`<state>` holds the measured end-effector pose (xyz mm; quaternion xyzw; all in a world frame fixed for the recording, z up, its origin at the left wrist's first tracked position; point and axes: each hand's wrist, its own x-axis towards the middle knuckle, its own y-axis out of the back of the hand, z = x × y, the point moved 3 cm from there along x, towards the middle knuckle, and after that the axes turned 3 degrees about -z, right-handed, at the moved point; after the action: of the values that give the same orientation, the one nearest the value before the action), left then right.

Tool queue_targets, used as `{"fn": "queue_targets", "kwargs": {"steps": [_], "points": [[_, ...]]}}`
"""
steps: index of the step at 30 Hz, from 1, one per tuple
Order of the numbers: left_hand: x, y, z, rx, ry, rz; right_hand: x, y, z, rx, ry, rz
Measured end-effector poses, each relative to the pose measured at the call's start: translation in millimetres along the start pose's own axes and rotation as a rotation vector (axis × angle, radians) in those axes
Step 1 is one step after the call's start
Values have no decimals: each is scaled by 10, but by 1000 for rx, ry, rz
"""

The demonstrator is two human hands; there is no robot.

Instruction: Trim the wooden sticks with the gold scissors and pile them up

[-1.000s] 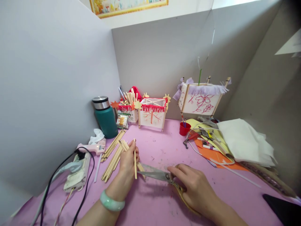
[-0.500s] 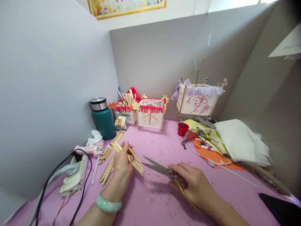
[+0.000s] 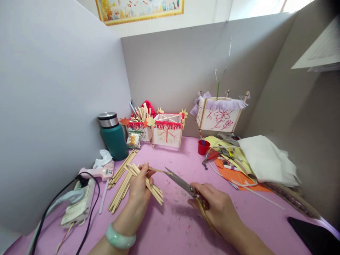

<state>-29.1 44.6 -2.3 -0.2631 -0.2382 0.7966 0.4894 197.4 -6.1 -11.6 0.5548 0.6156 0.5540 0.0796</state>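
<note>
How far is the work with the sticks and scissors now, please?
Done: decorated paper lanterns stand at the back wall. In hand: the left hand grips a bundle of sticks and holds one out; the right hand holds the scissors, tip at that stick. Probably left: the loose sticks lying on the table beside the left hand.

the sticks (image 3: 148, 184) are pale, matt wood. the scissors (image 3: 180, 182) have smooth, shiny metal blades. the surface (image 3: 172, 226) is matt pink. the flask (image 3: 113, 136) is matt teal with a brushed metal lid. the bangle (image 3: 118, 239) looks glossy, like jade.
</note>
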Motion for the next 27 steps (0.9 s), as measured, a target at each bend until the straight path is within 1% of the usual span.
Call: {"fn": "queue_targets", "kwargs": {"steps": [2, 4, 6, 10, 13, 16, 19, 22, 25, 27], "points": [[-12, -11, 4, -29, 56, -3, 19, 14, 62, 62, -64, 36], [-13, -37, 10, -51, 115, -69, 41, 34, 143, 134, -146, 65], [-19, -81, 17, -59, 165, -198, 65, 60, 226, 213, -227, 69], [-95, -156, 33, -13, 207, -473, 110, 160, 337, 363, -353, 50], [-196, -178, 19, 117, 231, -666, 124, 248, 373, 461, -420, 32], [-287, -173, -17, 263, 251, -810, 120, 280, 367, 532, -436, -53], [-334, -167, -52, 362, 280, -861, 111, 244, 292, 520, -354, -184], [-338, -180, -74, 415, 270, -858, 100, 184, 162, 468, -241, -280], [-315, -201, -83, 443, 199, -814, 94, 157, 42, 348, -163, -275], [-294, -202, -93, 471, 165, -761, 89, 152, -1, 246, -138, -248]]}}
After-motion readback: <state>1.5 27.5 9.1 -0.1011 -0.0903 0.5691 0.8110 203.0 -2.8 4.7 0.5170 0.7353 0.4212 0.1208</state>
